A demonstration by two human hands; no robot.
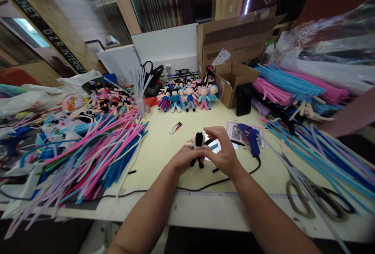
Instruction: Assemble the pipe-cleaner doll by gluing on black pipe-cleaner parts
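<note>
Hands, two, left hand (182, 156), right hand (223, 150), one doll (199, 144) (black-haired) between.

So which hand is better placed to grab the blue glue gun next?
Probably the right hand: the glue gun lies just to its right on the table, while the left hand grips the small doll, farther away.

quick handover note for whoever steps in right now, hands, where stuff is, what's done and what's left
Left hand: holds the small doll, black head up, black legs hanging.
Right hand: fingers at the doll's right side; grip unclear.
Glue gun: lies on the table right of the hands, cord trailing.
Scissors: near the front right edge.
Pipe cleaners: piled left, more right.
Done: finished dolls stand in a row at the back.
Left: the doll in hand appears unfinished.
</note>
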